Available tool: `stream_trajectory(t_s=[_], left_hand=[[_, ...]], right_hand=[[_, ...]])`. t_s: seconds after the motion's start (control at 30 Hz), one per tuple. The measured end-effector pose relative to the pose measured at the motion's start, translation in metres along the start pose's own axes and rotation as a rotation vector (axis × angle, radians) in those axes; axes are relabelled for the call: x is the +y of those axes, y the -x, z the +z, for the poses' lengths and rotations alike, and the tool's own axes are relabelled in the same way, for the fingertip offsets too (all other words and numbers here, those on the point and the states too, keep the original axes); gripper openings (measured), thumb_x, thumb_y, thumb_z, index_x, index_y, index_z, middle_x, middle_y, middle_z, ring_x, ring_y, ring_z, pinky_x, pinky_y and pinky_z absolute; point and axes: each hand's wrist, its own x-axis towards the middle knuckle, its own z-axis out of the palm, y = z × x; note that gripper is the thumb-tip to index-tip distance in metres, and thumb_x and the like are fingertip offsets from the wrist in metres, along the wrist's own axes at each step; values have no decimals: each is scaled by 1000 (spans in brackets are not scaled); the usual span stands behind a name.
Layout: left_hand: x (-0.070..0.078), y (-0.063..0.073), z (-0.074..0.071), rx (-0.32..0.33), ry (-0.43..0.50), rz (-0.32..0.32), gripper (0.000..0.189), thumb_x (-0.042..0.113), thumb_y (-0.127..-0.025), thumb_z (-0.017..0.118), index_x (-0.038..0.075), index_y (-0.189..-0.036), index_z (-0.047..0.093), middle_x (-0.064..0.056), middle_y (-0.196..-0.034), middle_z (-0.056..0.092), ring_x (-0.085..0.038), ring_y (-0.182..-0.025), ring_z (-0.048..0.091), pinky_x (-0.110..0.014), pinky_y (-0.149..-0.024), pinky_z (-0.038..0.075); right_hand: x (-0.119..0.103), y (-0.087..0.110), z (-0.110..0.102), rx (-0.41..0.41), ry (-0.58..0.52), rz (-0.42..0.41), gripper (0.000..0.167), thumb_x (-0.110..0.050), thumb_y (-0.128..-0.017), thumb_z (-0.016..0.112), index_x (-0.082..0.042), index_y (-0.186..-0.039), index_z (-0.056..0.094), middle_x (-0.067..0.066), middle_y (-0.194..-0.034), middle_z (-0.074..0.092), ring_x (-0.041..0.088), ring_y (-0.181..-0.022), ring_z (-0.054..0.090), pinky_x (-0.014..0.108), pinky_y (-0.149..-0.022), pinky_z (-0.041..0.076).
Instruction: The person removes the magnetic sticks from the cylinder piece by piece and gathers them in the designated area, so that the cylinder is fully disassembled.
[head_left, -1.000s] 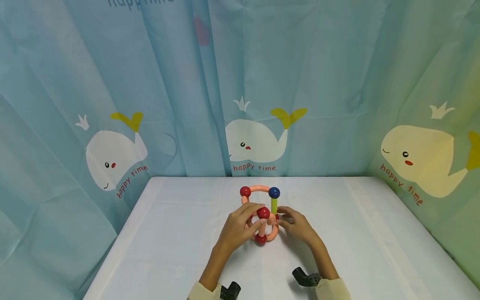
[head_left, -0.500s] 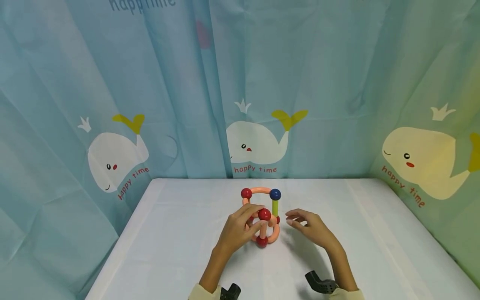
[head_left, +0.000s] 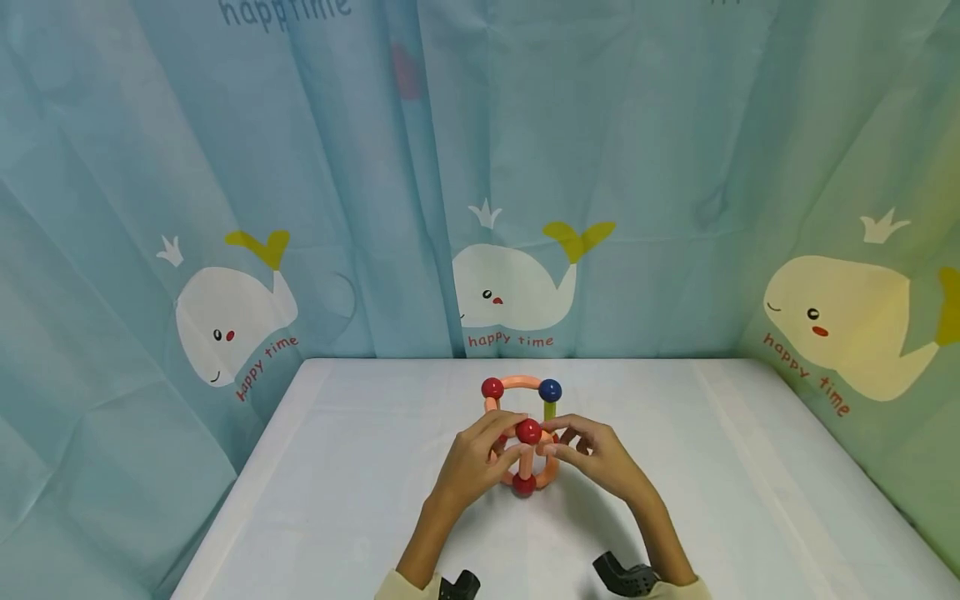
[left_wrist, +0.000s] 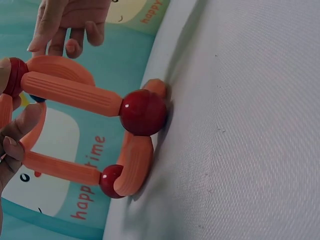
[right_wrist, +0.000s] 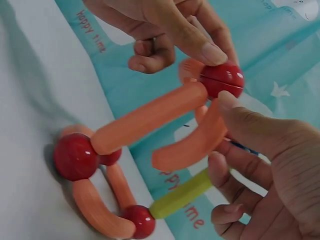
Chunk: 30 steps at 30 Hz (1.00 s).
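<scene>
A frame of magnetic rods and balls stands on the white table, mostly orange rods with red balls. My left hand (head_left: 476, 458) pinches the upper front red ball (head_left: 528, 431) between thumb and fingers. Against that ball, my right hand (head_left: 603, 457) pinches a curved orange rod (right_wrist: 187, 147) at its upper end; the rod's other end sticks out free in the right wrist view. Under the held ball, a straight orange rod (right_wrist: 150, 120) runs down to a lower red ball (right_wrist: 76, 156). My right fingers partly cover the green rod (right_wrist: 182, 194) behind.
At the frame's back, a blue ball (head_left: 550, 390) and a red ball (head_left: 492, 388) are joined by an arched orange rod (head_left: 521, 382). The white tabletop (head_left: 337, 500) meets a blue whale-print curtain (head_left: 652, 275) behind. Both wrists wear black camera mounts (head_left: 626, 577).
My right hand drew back to the right from the frame, then came in again and now pinches the curved rod by the upper ball. My left hand has kept its hold.
</scene>
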Motion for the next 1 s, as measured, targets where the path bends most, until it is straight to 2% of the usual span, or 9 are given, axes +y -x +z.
stream_trajectory(t_s=[0.17, 0.33, 0.43, 0.6, 0.7, 0.83, 1.0], left_hand=[[0, 0, 0, 1, -6, 13, 42, 21, -86, 75, 15, -126, 62, 0, -108, 65, -14, -65, 57, -11, -61, 48], [0, -1, 0, 2, -15, 17, 41, 23, -88, 73, 15, -127, 62, 1, -110, 66, -8, -67, 55, -7, -63, 45], [0, -1, 0, 0, -23, 17, 42, 24, -88, 73, 14, -127, 62, 1, -111, 66, -7, -67, 55, -9, -63, 46], [3, 1, 1, -14, -9, -12, 40, 24, -89, 72, 11, -126, 64, -1, -111, 66, -10, -68, 57, -19, -62, 53], [4, 2, 2, -13, -4, -23, 39, 24, -89, 72, 11, -126, 64, -1, -108, 67, -10, -67, 57, -21, -61, 54], [3, 1, 2, 4, -12, -3, 40, 24, -89, 72, 12, -125, 64, -1, -108, 67, -10, -67, 56, -17, -62, 52], [3, 0, 2, 8, 6, 0, 41, 23, -88, 73, 13, -127, 63, -1, -112, 66, -12, -67, 57, -13, -62, 50]], right_hand=[[-8, -1, 7, 36, -9, -17, 23, -2, -86, 71, -6, -109, 70, 9, -98, 72, 11, -72, 51, 24, -59, 44], [-28, -2, 6, 55, -5, -15, 21, -1, -85, 71, -3, -105, 71, 11, -95, 71, 8, -75, 51, 23, -60, 42], [-32, -2, 6, 62, -5, -19, 21, -1, -84, 72, -3, -105, 71, 11, -94, 71, 7, -75, 50, 23, -60, 41], [-28, -2, 7, 55, -7, -31, 22, 0, -84, 71, -4, -106, 72, 8, -92, 71, 5, -75, 50, 23, -60, 42], [-17, -2, 9, 55, 1, -34, 22, 0, -85, 71, -5, -106, 73, 8, -91, 71, 6, -74, 49, 24, -59, 41], [1, -3, 10, 63, 18, -48, 21, -2, -85, 72, -8, -105, 74, 5, -90, 71, 7, -72, 48, 23, -57, 40], [0, -3, 7, 67, 19, -77, 18, -8, -86, 73, -16, -102, 74, -2, -87, 69, 6, -70, 47, 25, -56, 40]])
